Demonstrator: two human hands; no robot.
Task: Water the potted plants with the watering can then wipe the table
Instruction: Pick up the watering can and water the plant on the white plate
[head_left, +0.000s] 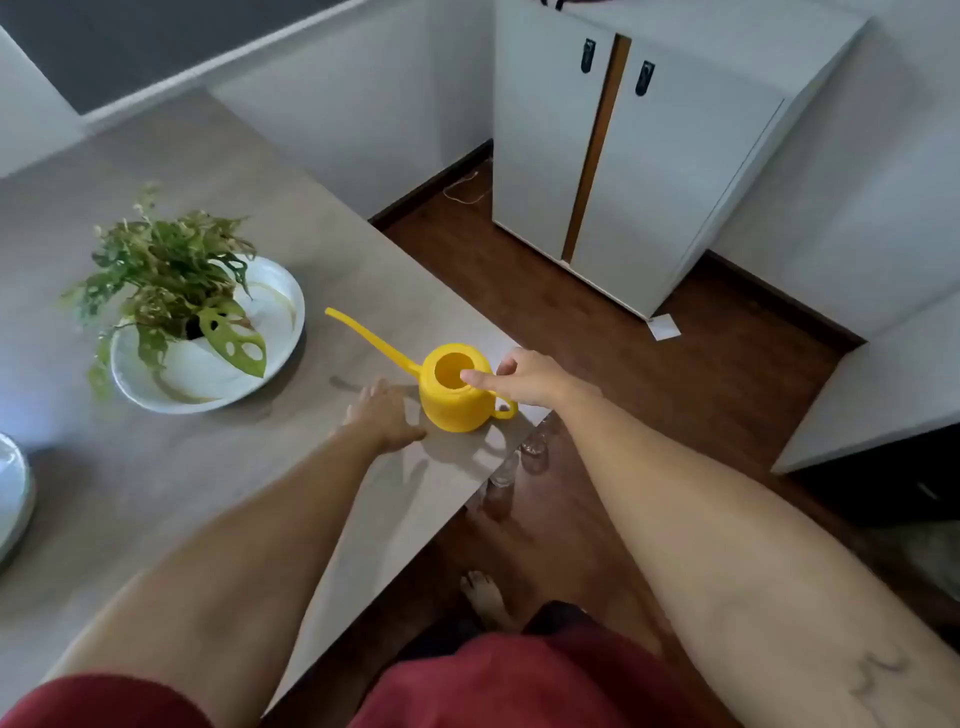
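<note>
A yellow watering can (451, 402) stands upright near the right edge of the grey table (218, 493), its long spout pointing left toward a leafy green potted plant (166, 280) in a white pot on a white dish (270, 332). My right hand (524, 376) hovers over the can's top and handle, fingers apart, one fingertip over the opening, nothing gripped. My left hand (387, 413) lies flat on the table just left of the can, beside its body.
A second white dish (10, 499) shows at the left edge. Several clear glasses (519, 462) stand on the wooden floor below the table's right edge. A white cabinet (623, 171) stands beyond, with a paper scrap (665, 327) on the floor.
</note>
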